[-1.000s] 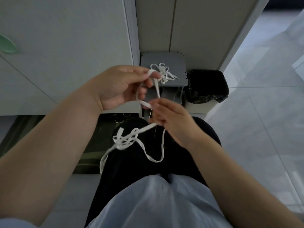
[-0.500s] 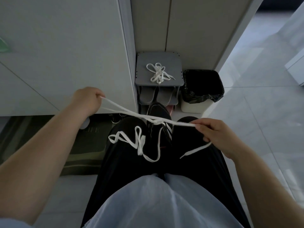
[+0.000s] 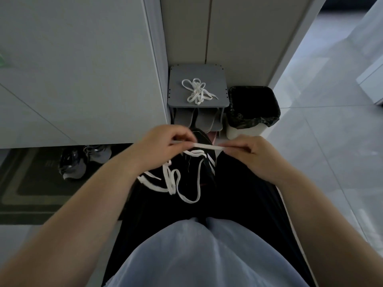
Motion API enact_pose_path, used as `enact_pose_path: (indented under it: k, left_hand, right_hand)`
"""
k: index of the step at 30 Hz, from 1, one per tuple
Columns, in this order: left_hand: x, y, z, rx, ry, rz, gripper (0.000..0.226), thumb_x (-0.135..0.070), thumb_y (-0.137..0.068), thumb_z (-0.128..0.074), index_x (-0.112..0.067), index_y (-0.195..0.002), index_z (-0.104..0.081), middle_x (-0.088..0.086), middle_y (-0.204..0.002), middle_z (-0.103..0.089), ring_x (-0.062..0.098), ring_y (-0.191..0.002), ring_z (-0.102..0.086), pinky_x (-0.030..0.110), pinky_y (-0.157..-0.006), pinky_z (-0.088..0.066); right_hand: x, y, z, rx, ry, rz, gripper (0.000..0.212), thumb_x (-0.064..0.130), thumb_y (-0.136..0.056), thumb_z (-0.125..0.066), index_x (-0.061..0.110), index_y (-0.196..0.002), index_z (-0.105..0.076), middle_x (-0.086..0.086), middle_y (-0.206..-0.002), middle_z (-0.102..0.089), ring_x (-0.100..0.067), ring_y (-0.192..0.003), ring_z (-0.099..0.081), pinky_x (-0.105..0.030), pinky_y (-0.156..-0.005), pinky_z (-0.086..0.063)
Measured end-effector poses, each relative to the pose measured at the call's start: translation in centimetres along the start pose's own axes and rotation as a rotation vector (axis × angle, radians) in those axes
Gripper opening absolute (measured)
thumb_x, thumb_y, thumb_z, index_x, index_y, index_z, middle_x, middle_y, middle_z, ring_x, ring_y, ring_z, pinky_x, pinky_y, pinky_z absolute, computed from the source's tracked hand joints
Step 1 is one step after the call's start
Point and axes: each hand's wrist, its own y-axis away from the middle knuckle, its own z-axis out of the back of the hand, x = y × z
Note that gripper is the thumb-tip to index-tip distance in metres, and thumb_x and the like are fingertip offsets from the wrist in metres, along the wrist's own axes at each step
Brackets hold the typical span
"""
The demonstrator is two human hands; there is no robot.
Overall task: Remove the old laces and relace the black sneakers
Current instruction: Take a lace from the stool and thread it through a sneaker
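Observation:
A black sneaker [image 3: 204, 162] with white stripes lies on my lap between my knees. A white lace [image 3: 204, 146] stretches flat and taut between my two hands just above it. My left hand [image 3: 163, 148] pinches one end of that stretch and my right hand [image 3: 250, 152] pinches the other. The rest of the lace hangs in loose loops [image 3: 176, 183] over my dark trousers. A second bundle of white laces [image 3: 198, 91] lies tangled on the grey stool top.
A grey stool [image 3: 217, 73] stands against the wall, with grey slippers [image 3: 194, 119] on the shelf beneath. A white bin with a black liner [image 3: 253, 110] sits to its right. Grey sneakers [image 3: 83, 160] rest on a dark mat [image 3: 31, 195] at left.
My hands have drawn together from a wide spread to a short taut span of lace over the sneaker. My left hand moved right and down from the cabinet side.

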Motion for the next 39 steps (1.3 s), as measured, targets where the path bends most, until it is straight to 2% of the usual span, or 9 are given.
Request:
enact_pose_path:
  k: [2,5,10,15,19,25,29,34,39]
  left_hand:
    - [0.8,1.0,1.2,-0.024,-0.102,0.038,0.008,-0.029,-0.088,-0.058,-0.031,-0.087,-0.066,-0.017,-0.086,-0.062,-0.003,-0.084,-0.057,0.022,-0.08,-0.044]
    - [2.1,1.8,2.1,-0.017,-0.273,0.12,0.01,-0.027,-0.09,-0.055,-0.025,-0.087,-0.063,-0.013,-0.092,-0.059,0.008,-0.088,-0.056,0.034,-0.085,-0.047]
    - [1.3,1.5,-0.4,0.016,-0.251,0.068,0.04,-0.029,-0.09,-0.056,-0.023,-0.128,-0.045,-0.008,-0.13,-0.047,0.009,-0.123,-0.04,0.02,-0.098,-0.03]
    - [-0.4,0.0,-1.7,-0.062,0.035,0.037,0.027,-0.023,-0.093,-0.051,-0.022,-0.12,-0.05,-0.01,-0.098,-0.064,0.002,-0.089,-0.06,0.017,-0.078,-0.046]
    - [1.2,-0.1,-1.5,-0.235,-0.07,0.087,0.015,-0.028,-0.094,-0.049,-0.024,-0.091,-0.063,-0.01,-0.073,-0.065,0.001,-0.066,-0.057,0.021,-0.062,-0.043]
    - [4.7,0.6,-4.2,-0.241,-0.285,0.286,0.017,-0.037,-0.089,-0.056,-0.031,-0.096,-0.069,-0.01,-0.087,-0.068,0.009,-0.079,-0.06,0.024,-0.063,-0.04]
    - [5.3,0.6,-6.0,-0.276,-0.339,0.275,0.018,-0.033,-0.088,-0.057,-0.032,-0.099,-0.071,-0.009,-0.096,-0.07,0.011,-0.091,-0.061,0.031,-0.075,-0.048]
    - [5.8,0.4,-7.1,-0.326,-0.347,0.262,0.02,-0.032,-0.089,-0.055,-0.027,-0.101,-0.07,-0.007,-0.1,-0.069,0.014,-0.096,-0.059,0.029,-0.077,-0.045]
    - [6.0,0.2,-7.4,-0.35,-0.344,0.233,0.018,-0.031,-0.089,-0.056,-0.025,-0.098,-0.07,-0.006,-0.096,-0.068,0.013,-0.093,-0.058,0.026,-0.072,-0.041]
  right_hand:
    - [-0.8,0.3,-0.2,0.036,0.033,-0.032,0.019,0.021,-0.091,-0.059,0.035,-0.099,-0.068,0.002,-0.093,-0.065,-0.012,-0.086,-0.061,-0.023,-0.082,-0.045]
    - [-1.2,0.1,-1.2,0.062,0.08,-0.058,0.024,0.015,-0.092,-0.056,0.031,-0.103,-0.07,0.012,-0.09,-0.066,-0.003,-0.084,-0.061,-0.025,-0.085,-0.048]
    - [1.1,-1.6,-3.7,0.04,-0.105,-0.045,0.018,0.008,-0.083,-0.068,0.022,-0.095,-0.07,0.009,-0.083,-0.07,-0.005,-0.078,-0.067,-0.02,-0.08,-0.053]
    - [4.2,-4.2,-4.6,-0.124,-0.288,0.009,0.016,0.007,-0.074,-0.076,0.019,-0.072,-0.066,0.001,-0.068,-0.069,-0.009,-0.063,-0.067,-0.024,-0.064,-0.055]
    - [3.7,-5.3,-4.5,-0.179,-0.28,-0.096,0.017,0.022,-0.075,-0.077,0.012,-0.068,-0.065,-0.002,-0.057,-0.066,-0.012,-0.052,-0.063,-0.026,-0.057,-0.055]
    - [1.1,-5.0,-7.9,0.083,0.106,-0.405,0.032,0.03,-0.093,-0.054,0.009,-0.073,-0.068,-0.007,-0.072,-0.072,-0.011,-0.048,-0.059,-0.023,-0.054,-0.049]
    - [1.1,-5.3,-9.2,0.062,0.205,-0.415,0.033,0.034,-0.088,-0.056,0.007,-0.075,-0.07,-0.004,-0.054,-0.06,-0.018,-0.054,-0.058,-0.027,-0.057,-0.048]
    - [0.2,-5.0,-9.9,0.052,0.023,-0.402,0.015,0.02,-0.086,-0.062,0.017,-0.072,-0.066,0.003,-0.054,-0.056,-0.001,-0.037,-0.05,-0.01,-0.044,-0.038]
    - [-0.7,-4.7,-10.4,-0.046,-0.168,-0.429,0.016,0.011,-0.085,-0.064,0.009,-0.1,-0.069,0.005,-0.067,-0.061,-0.008,-0.048,-0.057,-0.018,-0.059,-0.046]
